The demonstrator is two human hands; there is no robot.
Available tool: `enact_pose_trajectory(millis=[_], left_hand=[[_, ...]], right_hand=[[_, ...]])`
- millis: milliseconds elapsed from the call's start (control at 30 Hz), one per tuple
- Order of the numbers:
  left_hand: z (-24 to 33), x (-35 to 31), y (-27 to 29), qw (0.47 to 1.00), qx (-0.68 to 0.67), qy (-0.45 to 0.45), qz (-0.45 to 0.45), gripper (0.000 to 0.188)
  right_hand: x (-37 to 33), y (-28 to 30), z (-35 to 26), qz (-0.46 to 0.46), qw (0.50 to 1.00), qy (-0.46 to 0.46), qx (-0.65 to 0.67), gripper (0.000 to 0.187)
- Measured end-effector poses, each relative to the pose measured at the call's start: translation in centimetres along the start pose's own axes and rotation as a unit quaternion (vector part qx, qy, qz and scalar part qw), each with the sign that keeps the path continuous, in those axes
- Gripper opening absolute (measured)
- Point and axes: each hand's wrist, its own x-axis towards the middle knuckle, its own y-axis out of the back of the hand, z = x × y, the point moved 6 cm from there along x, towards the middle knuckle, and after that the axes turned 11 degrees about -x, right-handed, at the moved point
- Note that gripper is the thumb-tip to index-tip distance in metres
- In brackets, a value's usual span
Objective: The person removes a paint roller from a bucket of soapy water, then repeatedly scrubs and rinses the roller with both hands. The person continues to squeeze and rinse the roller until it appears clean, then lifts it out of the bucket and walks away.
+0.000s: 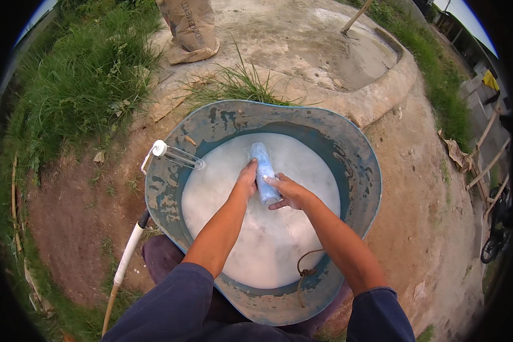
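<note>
Over a big blue tub [363, 165] of cloudy whitish liquid [216, 233], I hold a pale blue paint roller cover [262, 171], wet and tilted, with its far end up. My left hand [247, 178] is wrapped along its left side. Around the lower right part, the fingers and thumb of my right hand [288, 192] are closed. A bare wire roller frame [179, 156] with a white end cap hangs over the tub's left rim. Whether the cover's lower end touches the liquid, I cannot tell. Some white residue shows on my right thumb.
A pole with a white sleeve [128, 253] leans by the tub's left side. Brown cord [306, 272] hangs inside the near right wall. Beyond the tub stand a brown paper sack [192, 28] and a raised concrete edge [390, 85]. Tall grass [80, 85] grows at left.
</note>
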Motion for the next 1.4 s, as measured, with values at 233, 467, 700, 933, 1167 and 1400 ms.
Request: enact_pose_trajectory(millis=[233,467,700,933,1167,1400], left_hand=[[-11.7,0.7,8.4,0.982,-0.117,0.018,0.145,0.066],[-10.9,2.7,8.4,0.953,-0.262,0.098,-0.115,0.045],[-9.1,-1.4,2.4,0.961,-0.26,0.045,-0.082,0.049],[-21.6,-1.6,7.3,0.978,-0.163,0.111,-0.073,0.044],[-21.8,-0.4,12.9,0.98,-0.106,0.164,-0.033,0.048],[-18.3,-1.4,9.2,0.972,-0.172,0.15,-0.055,0.053]], right_hand=[[8.0,-3.3,7.1,0.228,0.916,-0.009,-0.329,0.06],[-5.5,-4.8,4.4,0.058,0.909,0.127,-0.392,0.06],[-0.6,1.0,9.3,0.165,0.896,0.027,-0.41,0.06],[5.9,0.7,11.9,0.192,0.777,-0.054,-0.597,0.061],[-2.4,-3.9,14.3,-0.032,0.895,0.14,-0.423,0.062],[7.2,-1.5,5.9,0.116,0.74,0.068,-0.659,0.04]])
